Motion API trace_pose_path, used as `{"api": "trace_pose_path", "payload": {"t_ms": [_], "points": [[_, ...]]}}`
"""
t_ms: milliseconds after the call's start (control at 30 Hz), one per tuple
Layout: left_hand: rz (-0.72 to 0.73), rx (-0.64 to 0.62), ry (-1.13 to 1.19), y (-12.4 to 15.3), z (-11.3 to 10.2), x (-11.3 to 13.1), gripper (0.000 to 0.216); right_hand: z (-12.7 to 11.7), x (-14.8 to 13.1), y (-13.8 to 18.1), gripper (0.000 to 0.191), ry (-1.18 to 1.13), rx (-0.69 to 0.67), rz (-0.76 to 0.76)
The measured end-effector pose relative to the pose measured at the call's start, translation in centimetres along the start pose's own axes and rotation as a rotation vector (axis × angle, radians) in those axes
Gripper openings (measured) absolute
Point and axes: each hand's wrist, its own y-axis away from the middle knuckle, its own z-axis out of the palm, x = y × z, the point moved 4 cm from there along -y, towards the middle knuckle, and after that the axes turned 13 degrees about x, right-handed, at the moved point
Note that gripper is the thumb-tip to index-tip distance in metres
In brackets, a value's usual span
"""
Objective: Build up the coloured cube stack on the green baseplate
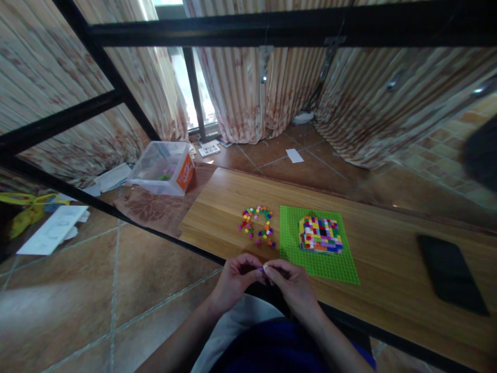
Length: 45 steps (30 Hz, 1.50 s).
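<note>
My left hand (pixel 234 280) and my right hand (pixel 292 284) meet at the near edge of the wooden table (pixel 388 259), fingertips pinched together on a tiny purple brick (pixel 260 269). Just beyond them lies a loose scatter of small coloured bricks (pixel 258 224). To its right a green baseplate (pixel 310 259) carries a square multicoloured block of stacked bricks (pixel 320 234).
A black phone (pixel 450 273) lies on the table at the right. A clear plastic box with an orange label (pixel 165 168) stands on the tiled floor at the back left, near papers (pixel 52 229). Black frame bars (pixel 272 26) cross overhead. Curtains hang behind.
</note>
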Motion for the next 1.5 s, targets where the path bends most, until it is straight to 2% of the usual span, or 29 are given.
{"api": "trace_pose_path", "payload": {"t_ms": [100,200,333,500,600,700,800,933,1067,1167,1333,1500], "points": [[0.049,0.107,0.041,-0.8,-0.7,-0.6,0.023,0.1,0.0,-2.1,0.023,0.265,0.149,-0.26],[0.087,0.15,0.021,-1.4,-0.9,-0.7,0.025,1.1,0.0,-4.0,0.025,0.492,0.166,-0.512],[0.104,0.167,-0.057,-2.0,-1.1,0.0,0.018,2.0,0.1,-5.3,0.021,0.613,0.175,-0.617],[0.175,0.215,-0.147,-2.2,-1.1,0.4,0.017,0.9,-0.6,-3.8,0.022,0.461,0.232,-0.585],[0.242,0.189,-0.212,-2.0,0.0,0.5,0.012,-0.7,-0.7,-1.7,0.023,0.351,0.229,-0.497],[0.357,0.09,-0.315,-1.9,2.3,1.0,0.009,-2.8,-0.1,0.2,0.022,0.285,0.264,-0.423],[0.55,0.01,-0.423,-2.2,5.6,1.9,0.01,-5.5,0.8,1.0,0.021,0.248,0.361,-0.344],[0.759,-0.019,-0.429,-3.3,9.5,2.5,0.008,-8.8,1.2,1.0,0.023,0.219,0.517,-0.268],[0.906,0.035,-0.462,-4.3,11.8,2.1,0.009,-11.2,0.9,0.8,0.026,0.221,0.594,-0.235],[0.961,0.103,-0.497,-4.6,12.3,1.5,0.007,-12.2,0.9,0.8,0.028,0.219,0.608,-0.233],[0.974,0.192,-0.509,-5.0,12.2,0.8,0.007,-12.7,1.0,0.4,0.028,0.207,0.628,-0.234],[0.989,0.234,-0.493,-4.9,12.1,0.5,0.004,-12.7,0.3,-1.0,0.024,0.256,0.652,-0.322]]}}
